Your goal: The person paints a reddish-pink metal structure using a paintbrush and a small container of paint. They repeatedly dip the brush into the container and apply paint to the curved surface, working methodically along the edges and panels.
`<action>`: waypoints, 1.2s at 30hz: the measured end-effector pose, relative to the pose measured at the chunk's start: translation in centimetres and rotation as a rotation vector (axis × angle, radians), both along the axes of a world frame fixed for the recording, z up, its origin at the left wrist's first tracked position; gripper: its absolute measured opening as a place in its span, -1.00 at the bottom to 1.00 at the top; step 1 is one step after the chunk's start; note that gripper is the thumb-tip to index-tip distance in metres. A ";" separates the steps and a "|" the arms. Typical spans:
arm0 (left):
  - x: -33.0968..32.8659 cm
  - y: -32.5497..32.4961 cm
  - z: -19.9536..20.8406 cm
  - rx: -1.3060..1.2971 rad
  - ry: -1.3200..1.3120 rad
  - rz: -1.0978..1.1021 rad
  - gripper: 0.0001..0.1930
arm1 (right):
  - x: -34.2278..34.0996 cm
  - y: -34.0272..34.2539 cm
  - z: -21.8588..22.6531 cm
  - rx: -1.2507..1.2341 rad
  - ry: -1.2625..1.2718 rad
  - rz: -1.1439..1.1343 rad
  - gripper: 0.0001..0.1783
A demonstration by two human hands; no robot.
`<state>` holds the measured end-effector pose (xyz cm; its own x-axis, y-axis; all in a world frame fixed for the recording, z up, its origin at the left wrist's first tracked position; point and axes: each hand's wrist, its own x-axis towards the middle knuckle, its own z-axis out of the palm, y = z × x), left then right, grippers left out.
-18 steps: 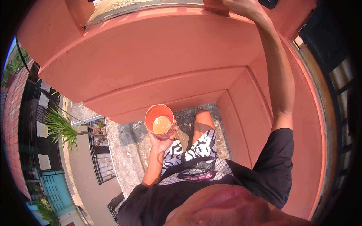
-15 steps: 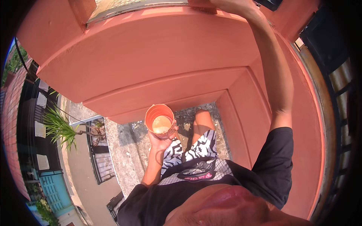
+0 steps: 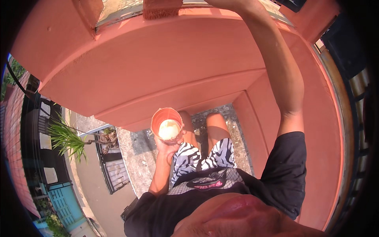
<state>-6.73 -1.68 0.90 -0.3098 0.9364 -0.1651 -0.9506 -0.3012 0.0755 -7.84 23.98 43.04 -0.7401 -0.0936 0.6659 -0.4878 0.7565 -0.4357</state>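
Observation:
My left hand (image 3: 167, 147) is wrapped round the lower side of a small orange bucket (image 3: 156, 118), held above my knees. The bucket's mouth faces up, its rim is smeared, and bright sun on the inside makes the contents hard to tell. My right arm stretches up to the top edge of the view, where my right hand (image 3: 231, 3) is partly cut off. To the left of that hand, a wide paintbrush (image 3: 162, 8) coated in salmon paint rests with its bristles at the ledge of the salmon wall (image 3: 166, 55). The grip on its handle lies outside the picture.
Salmon pillars (image 3: 81, 17) rise at both ends of the ledge. Below the wall is a worn concrete surface (image 3: 136, 170) under my legs. At left, lower down, are a spiky green plant (image 3: 69, 136) and a turquoise gate (image 3: 65, 203). A dark barred structure runs along the right.
The paintbrush has moved left along the ledge, and my right hand has shifted left with it. The bucket stays in my left hand, nearly in place. The view has tilted slightly.

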 end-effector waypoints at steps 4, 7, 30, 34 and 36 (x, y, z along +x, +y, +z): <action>-1.0 0.5 0.6 -0.085 0.010 0.005 -0.23 | 4.6 5.9 -1.1 -0.197 -0.070 -0.026 -0.74; -1.8 1.5 1.1 -0.119 0.048 -0.013 -0.22 | 10.2 10.4 -1.0 -0.192 -0.085 -0.256 -0.73; 5.8 -3.5 -0.9 -0.045 0.069 0.382 -0.19 | -2.9 -6.5 -0.9 0.322 0.140 -0.205 -0.71; 6.3 -4.0 -0.5 -0.004 0.075 0.383 -0.26 | -2.3 -4.9 -2.5 0.066 0.304 -0.068 -0.74; 6.0 -3.6 -0.2 -0.004 0.099 0.372 -0.28 | -0.3 -4.0 -3.0 -0.174 0.217 0.015 -0.80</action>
